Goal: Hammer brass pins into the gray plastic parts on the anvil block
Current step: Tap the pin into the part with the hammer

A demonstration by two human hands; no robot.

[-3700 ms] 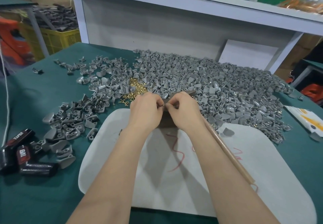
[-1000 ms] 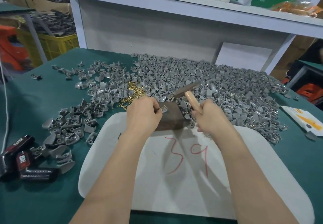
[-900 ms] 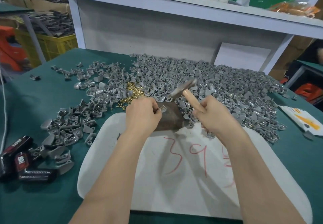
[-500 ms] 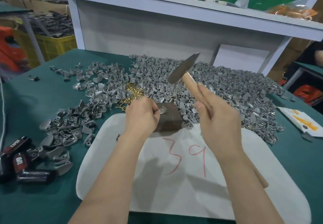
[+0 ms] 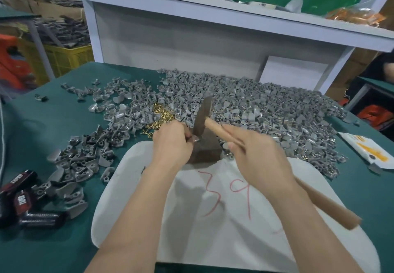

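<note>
gripping the hammer (image 5: 203, 116) by its wooden handle, our right hand (image 5: 257, 157) holds the head just above the gray part (image 5: 195, 138) that our left hand (image 5: 172, 143) pinches on top of the anvil block (image 5: 206, 149). brass pins (image 5: 162, 116) lie heaped just beyond.

The hammer handle (image 5: 216, 127) is smooth wood, anvil block (image 5: 207, 152) dull metal, parts (image 5: 266, 111) plastic.

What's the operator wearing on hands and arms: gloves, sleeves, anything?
Nothing visible. Left hand and right hand are bare, no gloves. The arms are bare down to the frame edge, with no sleeves, watch, bands or markings in view.
</note>
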